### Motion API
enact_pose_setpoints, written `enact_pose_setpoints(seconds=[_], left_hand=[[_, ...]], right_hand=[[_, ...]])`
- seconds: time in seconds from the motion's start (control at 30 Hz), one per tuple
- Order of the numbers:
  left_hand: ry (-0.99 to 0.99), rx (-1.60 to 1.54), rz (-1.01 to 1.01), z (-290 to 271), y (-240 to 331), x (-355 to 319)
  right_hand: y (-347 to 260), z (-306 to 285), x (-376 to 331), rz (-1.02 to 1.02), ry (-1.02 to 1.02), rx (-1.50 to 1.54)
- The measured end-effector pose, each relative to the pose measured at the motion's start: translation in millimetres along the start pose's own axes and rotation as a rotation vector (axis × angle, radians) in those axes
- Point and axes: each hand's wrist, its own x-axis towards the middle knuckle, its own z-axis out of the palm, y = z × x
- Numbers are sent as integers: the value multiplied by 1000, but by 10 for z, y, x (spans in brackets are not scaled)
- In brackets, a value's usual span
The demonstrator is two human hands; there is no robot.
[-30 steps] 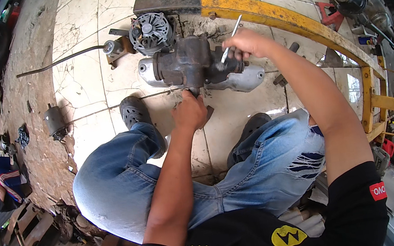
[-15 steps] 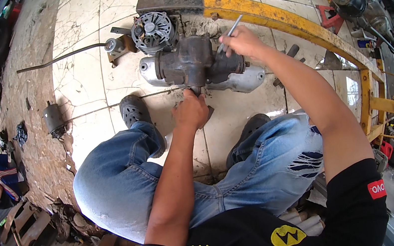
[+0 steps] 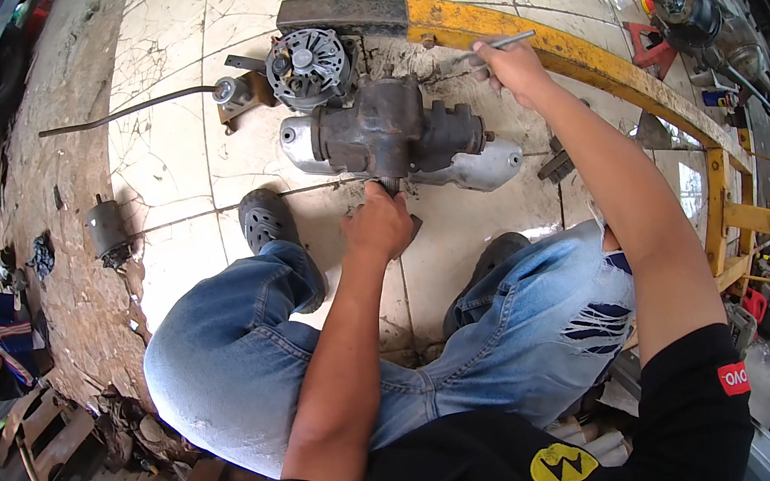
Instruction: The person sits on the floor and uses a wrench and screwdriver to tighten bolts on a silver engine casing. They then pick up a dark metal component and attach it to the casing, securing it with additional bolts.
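Note:
A dark, grimy cast-metal gear housing point(image 3: 387, 112) lies across a silver metal part point(image 3: 483, 166) on the tiled floor in front of me. My left hand point(image 3: 377, 224) is closed around the short splined shaft point(image 3: 389, 184) that sticks out of the housing toward me. A dark flat edge shows beside that hand; what it belongs to is hidden. Above and to the right of the housing, my right hand point(image 3: 510, 68) grips a slim grey metal rod point(image 3: 514, 38), held nearly level and apart from the housing. Its left end is blurred.
An alternator point(image 3: 311, 64) stands just behind the housing. Left of it lies a bracket with a long bent rod point(image 3: 130, 110). A yellow and black steel frame point(image 3: 565, 53) curves along the back and right. A grey cylinder point(image 3: 107, 232) stands at left. A person point(image 3: 0, 339) sits far left.
My right hand has lifted the rod off the housing's right side, moving up and right, and the rod has tipped from steep to nearly level. My left hand stays on the shaft.

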Motion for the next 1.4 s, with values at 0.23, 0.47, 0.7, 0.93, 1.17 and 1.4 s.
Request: enact_pose_setpoints(seconds=[0.23, 0.47, 0.7, 0.93, 1.17, 1.4], left_hand=[[-8, -42, 7, -4, -1, -17], [5, -55, -1, -6, -33, -9], [-79, -88, 15, -87, 34, -13], [-13, -91, 6, -43, -36, 13], [28, -212, 43, 45, -103, 78], [154, -442, 153, 200, -220, 58]], right_hand=[[-84, -385, -352, 254, -275, 524], [-433, -721, -627, 120, -237, 842], [-634, -776, -1018, 13, -122, 187], [-573, -265, -1423, 96, -168, 43], [-484, -151, -1191, 227, -267, 183], [-206, -162, -728, -145, -291, -758]])
